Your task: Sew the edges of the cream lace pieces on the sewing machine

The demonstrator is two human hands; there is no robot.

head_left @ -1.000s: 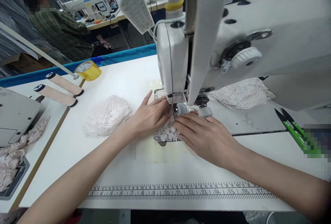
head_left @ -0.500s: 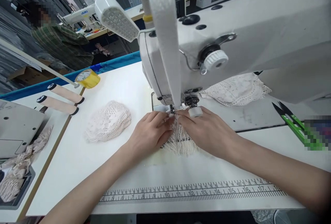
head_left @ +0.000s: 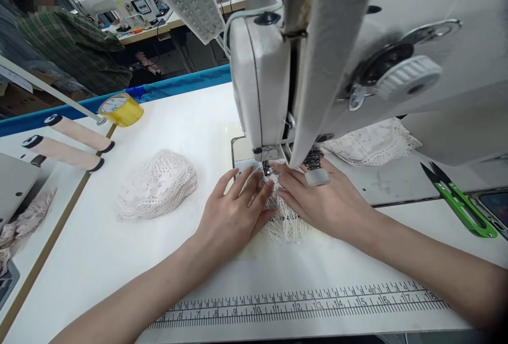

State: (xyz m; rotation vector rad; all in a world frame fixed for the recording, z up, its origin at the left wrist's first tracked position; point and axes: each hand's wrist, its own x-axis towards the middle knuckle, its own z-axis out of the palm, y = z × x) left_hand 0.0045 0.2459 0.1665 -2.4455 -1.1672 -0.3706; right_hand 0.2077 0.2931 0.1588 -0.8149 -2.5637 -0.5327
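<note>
A piece of cream lace with a fringe (head_left: pixel 291 227) lies under the needle and presser foot (head_left: pixel 266 168) of a white sewing machine (head_left: pixel 260 79). My left hand (head_left: pixel 234 209) rests to the left of the needle, its fingers spread and fingertips on the lace's left side. My right hand (head_left: pixel 325 196) is to the right of the needle, its fingers closed together on the lace's right side. Part of those fingers is hidden behind the machine's knob and spring. Between the hands, the lace is partly covered by fingers.
A stack of lace pieces (head_left: pixel 159 185) lies left, more lace (head_left: pixel 373 143) behind the right hand. Green-handled thread snips (head_left: pixel 460 201) and a phone (head_left: pixel 494 204) are at right. Yellow tape (head_left: pixel 121 110) and thread cones (head_left: pixel 63 152) stand left. A ruler strip (head_left: pixel 297 307) runs along the front; a person (head_left: pixel 67 42) sits beyond.
The view has moved closer to the machine head. My left hand's fingers have spread and lifted apart from their bunched pose by the needle. The right hand stays on the lace.
</note>
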